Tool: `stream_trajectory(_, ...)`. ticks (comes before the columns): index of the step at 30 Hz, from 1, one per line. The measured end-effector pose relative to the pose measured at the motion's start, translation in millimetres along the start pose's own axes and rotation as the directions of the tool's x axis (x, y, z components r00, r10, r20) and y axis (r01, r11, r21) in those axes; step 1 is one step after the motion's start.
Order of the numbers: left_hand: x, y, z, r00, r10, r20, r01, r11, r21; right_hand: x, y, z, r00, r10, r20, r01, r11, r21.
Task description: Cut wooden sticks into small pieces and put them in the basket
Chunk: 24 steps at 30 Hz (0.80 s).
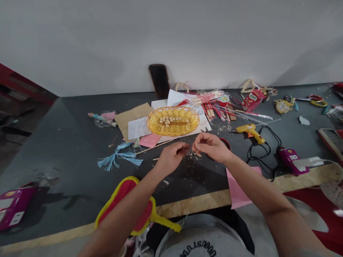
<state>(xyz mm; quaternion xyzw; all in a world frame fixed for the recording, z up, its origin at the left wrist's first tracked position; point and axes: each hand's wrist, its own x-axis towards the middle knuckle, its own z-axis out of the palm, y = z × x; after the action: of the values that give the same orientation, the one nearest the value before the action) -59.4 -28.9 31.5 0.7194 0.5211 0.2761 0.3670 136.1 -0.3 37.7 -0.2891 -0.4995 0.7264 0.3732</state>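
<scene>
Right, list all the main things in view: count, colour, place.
Table: one, dark grey, beneath
Phone: one, dark, against wall
Basket: one, yellow, centre
Small pieces: several, cream, in basket
Papers: several, white, brown, pink, around basket
Sheet: one, pink, front right
Tassels: count unclear, blue, left
Spool: one, red, back right
Packet: one, red, back right
Glue gun: one, yellow, right
Scissors: at least one, red-yellow, far right
Boxes: two, purple, front left and right
Fan: one, red-yellow, front left
Crumbs: many, pale, below hands
Left hand: one, bare, centre
Right hand: one, bare, centre right
</scene>
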Motion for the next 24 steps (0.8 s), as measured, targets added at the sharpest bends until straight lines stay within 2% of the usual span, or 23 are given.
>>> stream_trajectory(4,16,-3,-42.6,0.977,-0.019,-0.213,0.064,0.977,0.206,-18,-3,-13,0.997,-0.022,-0.071,0.03,0.993,0.115)
stream_trajectory(6,33,-6,-61.7,0.966,0.028,-0.258,0.065,0.937,0.343,-31,-2,-18,0.992,-0.024,-0.122,0.039,0.992,0.122)
stream_trajectory(9,65,-13,-72.4,0.975,0.06,-0.216,0.071,0.832,0.549,-48,9,-22,0.985,-0.004,-0.17,0.023,0.994,0.11)
stream_trajectory(12,91,-23,-65.6,0.997,0.001,-0.074,0.049,0.74,0.671,-61,22,-21,0.981,0.02,-0.195,-0.005,0.997,0.076)
stream_trajectory(14,100,-28,-60.5,0.999,-0.004,-0.042,0.032,0.721,0.692,-66,26,-19,0.982,0.024,-0.185,-0.021,1.0,0.021)
stream_trajectory(18,92,-28,-61.3,0.995,0.03,-0.092,0.042,0.724,0.689,-68,21,-18,0.975,0.024,-0.22,-0.049,0.993,-0.11)
stream_trajectory(21,69,-18,-60.3,0.986,0.101,-0.135,0.005,0.784,0.62,-62,17,-20,0.964,0.002,-0.268,-0.049,0.985,-0.167)
stream_trajectory(24,40,-3,-46.2,0.987,0.132,-0.086,-0.073,0.867,0.494,-52,18,-17,0.958,-0.011,-0.285,-0.062,0.968,-0.245)
